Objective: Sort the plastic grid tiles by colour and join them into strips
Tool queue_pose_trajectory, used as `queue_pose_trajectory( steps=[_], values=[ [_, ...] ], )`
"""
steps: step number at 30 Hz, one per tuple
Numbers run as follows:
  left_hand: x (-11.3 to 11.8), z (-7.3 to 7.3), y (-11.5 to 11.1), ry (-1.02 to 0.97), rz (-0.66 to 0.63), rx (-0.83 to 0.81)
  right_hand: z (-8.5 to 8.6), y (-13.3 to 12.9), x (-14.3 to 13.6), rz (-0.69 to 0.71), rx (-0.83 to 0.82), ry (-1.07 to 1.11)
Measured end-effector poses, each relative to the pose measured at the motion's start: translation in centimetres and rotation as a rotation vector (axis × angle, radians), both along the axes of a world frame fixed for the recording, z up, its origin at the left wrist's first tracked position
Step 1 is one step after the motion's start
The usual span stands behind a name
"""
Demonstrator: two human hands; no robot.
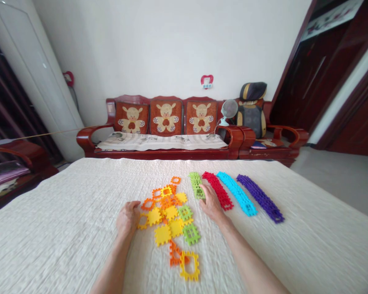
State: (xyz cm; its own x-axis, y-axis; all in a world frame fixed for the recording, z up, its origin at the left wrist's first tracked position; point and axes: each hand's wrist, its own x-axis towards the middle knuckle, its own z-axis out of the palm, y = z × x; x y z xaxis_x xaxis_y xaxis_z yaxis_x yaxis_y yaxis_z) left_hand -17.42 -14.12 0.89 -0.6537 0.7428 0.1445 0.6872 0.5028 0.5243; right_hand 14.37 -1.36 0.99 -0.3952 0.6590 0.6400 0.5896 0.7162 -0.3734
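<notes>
My left hand rests at the left edge of a loose pile, fingers half bent, with nothing visible in it. Close to its fingertips lie an orange interlocking tile and a yellow frame tile. At the near end of a green row of tiles, my right hand has thumb and fingers around the end green tile. Between my hands spread flat yellow tiles, orange ones and two green window tiles. Nearest me, a yellow frame tile overlaps an orange piece.
Right of the green row lie a red row, a light-blue row and a purple row of tiles. A cream quilted cloth covers the table. Beyond stand a wooden sofa and a small fan.
</notes>
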Motion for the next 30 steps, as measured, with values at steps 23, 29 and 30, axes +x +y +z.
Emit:
queue_pose_trajectory(
  steps=[23, 29, 30],
  values=[
    [0.4, 0.1, -0.1, -0.004, 0.006, 0.002, 0.8, -7.0, -2.8, 0.128, -0.130, 0.002],
    [0.4, 0.2, -0.1, -0.038, 0.011, 0.009, 0.8, -8.6, -4.3, -0.039, -0.151, -0.075],
    [0.5, 0.2, -0.1, -0.041, 0.010, 0.012, 0.8, -8.6, -4.3, -0.051, -0.152, -0.081]
  ],
)
